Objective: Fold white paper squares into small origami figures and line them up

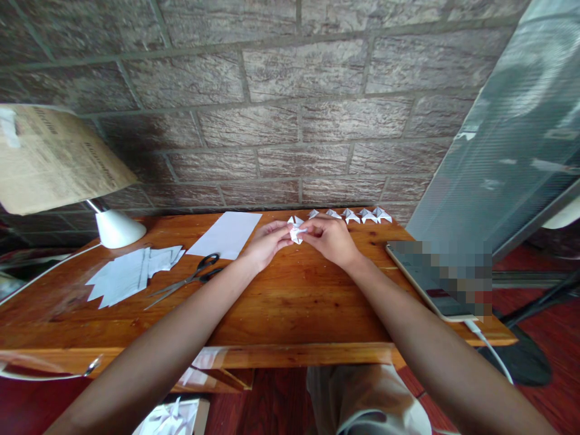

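A small folded white paper piece point(296, 232) is pinched between both my hands above the far middle of the wooden table point(294, 308). My left hand point(266, 243) grips its left side with thumb and fingers closed. Closed on its right side is my right hand point(330, 237). Just behind my hands, a row of several small folded white paper pieces point(357, 215) lies along the table's far edge by the brick wall.
Black-handled scissors point(193, 279) lie left of my hands. A flat white sheet point(226, 234) and a pile of cut paper point(131, 275) sit further left, near a white lamp base point(118, 228). A tablet point(441, 279) with a cable rests at the right edge.
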